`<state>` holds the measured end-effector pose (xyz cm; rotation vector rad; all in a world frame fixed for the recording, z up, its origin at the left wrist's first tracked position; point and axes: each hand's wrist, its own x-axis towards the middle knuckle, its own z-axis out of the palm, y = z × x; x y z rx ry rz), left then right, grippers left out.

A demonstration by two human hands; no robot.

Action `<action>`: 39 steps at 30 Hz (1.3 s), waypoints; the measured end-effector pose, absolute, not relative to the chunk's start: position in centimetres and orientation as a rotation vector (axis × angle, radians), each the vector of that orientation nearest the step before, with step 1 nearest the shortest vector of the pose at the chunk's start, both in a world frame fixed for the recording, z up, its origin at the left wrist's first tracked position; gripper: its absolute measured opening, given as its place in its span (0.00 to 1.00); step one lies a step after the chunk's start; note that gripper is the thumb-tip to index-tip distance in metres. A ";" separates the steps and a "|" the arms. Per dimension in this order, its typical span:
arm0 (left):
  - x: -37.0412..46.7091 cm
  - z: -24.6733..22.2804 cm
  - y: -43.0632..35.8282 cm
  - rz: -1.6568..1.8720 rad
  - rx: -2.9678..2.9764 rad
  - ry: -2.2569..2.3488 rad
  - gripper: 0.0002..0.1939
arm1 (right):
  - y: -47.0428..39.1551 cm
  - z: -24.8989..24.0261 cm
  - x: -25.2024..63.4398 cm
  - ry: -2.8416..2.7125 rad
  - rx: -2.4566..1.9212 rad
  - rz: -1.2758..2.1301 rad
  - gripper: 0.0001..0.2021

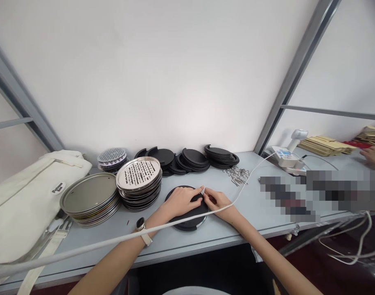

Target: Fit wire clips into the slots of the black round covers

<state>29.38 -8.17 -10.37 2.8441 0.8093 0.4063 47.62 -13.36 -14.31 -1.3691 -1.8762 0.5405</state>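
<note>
A black round plate (pixel 192 211) lies on the grey table in front of me, its lower right edge shining. My left hand (pixel 179 200) rests across its top and holds it, with thumb and forefinger closed near the plate's upper right rim. There my right hand (pixel 218 200) pinches a small silvery metal piece (pixel 202 191), and the fingertips of both hands almost meet. Fingers hide most of that piece, so its shape is unclear. Across the plate and in front of my forearms runs a white cable (pixel 163 226).
Behind are black notched discs (pixel 193 157) and loose metal hooks (pixel 236 175). Left stand printed round tins (pixel 138 174), olive round plates (pixel 89 192) and a cream bag (pixel 30 200). Rightward are a white device (pixel 282 155), wooden boards (pixel 325 145) and another person's hand (pixel 373 157).
</note>
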 end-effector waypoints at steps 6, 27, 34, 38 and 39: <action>29.3 -10.8 -8.0 0.439 2.835 0.806 0.22 | -13.2 -14.4 47.8 -1.924 -1.380 0.499 0.12; 29.4 -10.9 -8.0 0.729 2.795 0.530 0.21 | -13.3 -14.5 47.7 -1.932 -1.431 0.503 0.12; 29.5 -10.9 -8.0 0.723 2.786 0.576 0.20 | -13.3 -14.6 47.7 -1.928 -1.442 0.499 0.11; 29.5 -10.7 -8.1 0.711 2.785 0.572 0.20 | -13.3 -14.5 47.8 -1.929 -1.425 0.505 0.12; 29.5 -10.7 -8.1 0.706 2.787 0.570 0.19 | -13.3 -14.4 47.7 -1.929 -1.417 0.506 0.12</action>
